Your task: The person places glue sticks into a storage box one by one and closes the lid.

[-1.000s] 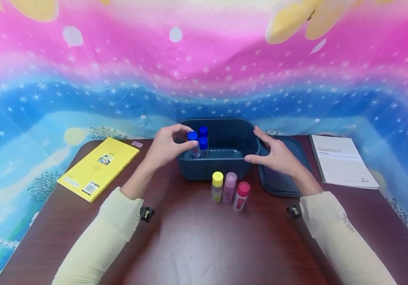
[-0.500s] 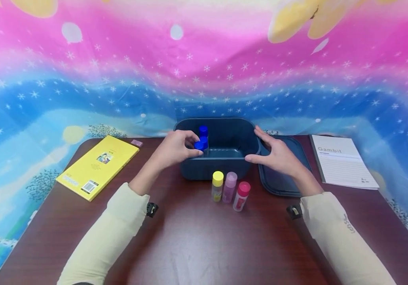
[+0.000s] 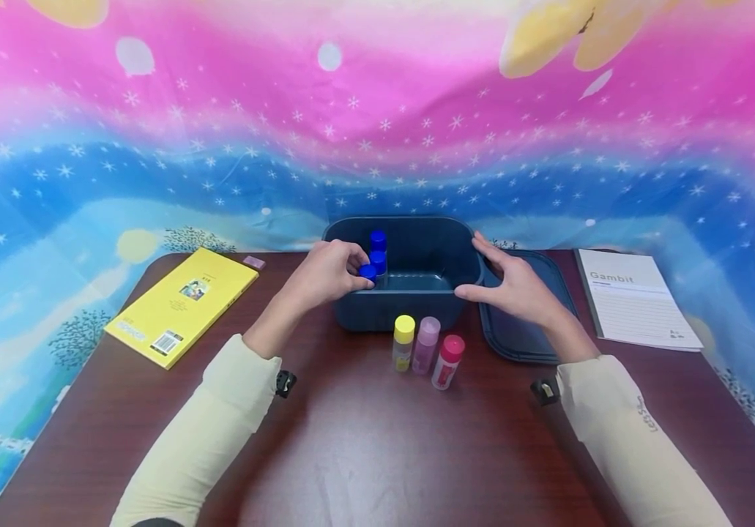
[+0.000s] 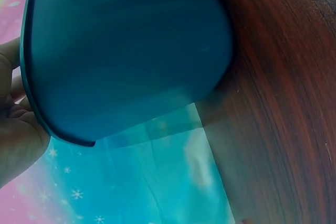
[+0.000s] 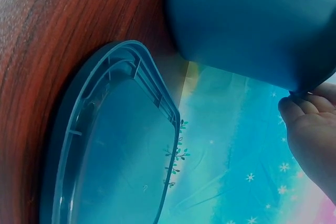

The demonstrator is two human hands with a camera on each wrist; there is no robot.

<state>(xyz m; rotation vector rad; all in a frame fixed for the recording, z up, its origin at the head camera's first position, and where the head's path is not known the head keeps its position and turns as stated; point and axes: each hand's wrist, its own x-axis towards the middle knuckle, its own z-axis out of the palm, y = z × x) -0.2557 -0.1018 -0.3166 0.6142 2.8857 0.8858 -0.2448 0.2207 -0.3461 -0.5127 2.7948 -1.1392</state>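
Inside the left end of the dark blue storage bin [image 3: 403,311], my left hand [image 3: 329,268] reaches over the rim and pinches a blue-capped glue stick [image 3: 367,273], whose body is hidden by the front wall. Two more blue-capped glue sticks stand just behind it, one at the middle [image 3: 378,261] and one farther back [image 3: 378,240]. My right hand [image 3: 509,285] holds the bin's right end, thumb at the front corner and fingers at the back. In the right wrist view its fingers [image 5: 310,106] touch the bin's rim. The left wrist view shows the bin wall [image 4: 131,51].
Three glue sticks stand before the bin: yellow-capped [image 3: 403,344], purple [image 3: 426,345] and red-capped [image 3: 448,362]. The bin's lid [image 3: 522,340] lies right of it. A yellow book [image 3: 182,307] and small eraser-like block [image 3: 254,262] lie left; a notebook [image 3: 637,300] lies far right.
My left hand has lowered the blue-capped glue stick into the bin and shifted slightly right, close to the other two. My right hand stays at the bin's end.
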